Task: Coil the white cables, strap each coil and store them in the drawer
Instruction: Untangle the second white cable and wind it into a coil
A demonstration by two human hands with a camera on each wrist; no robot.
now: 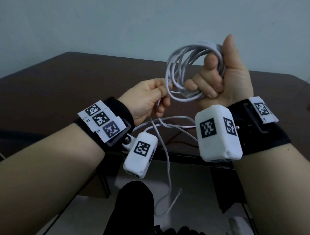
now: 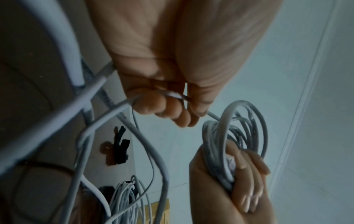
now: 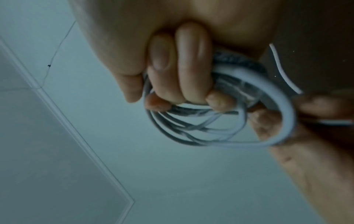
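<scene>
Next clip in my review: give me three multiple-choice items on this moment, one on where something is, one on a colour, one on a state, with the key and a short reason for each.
1. Where is the coil?
A. flat on the table
B. in the right hand, raised above the table
C. in a drawer

2. What colour is the cable?
A. black
B. red
C. white

3. How is the left hand engaged?
A. pinching a loose strand
B. open and flat on the table
C. holding a strap

Key: 1 B, the fingers are curled round the loops in mid-air; 2 C, every loop and the hanging tail are white; 3 A, thumb and fingers close on the strand in the left wrist view.
</scene>
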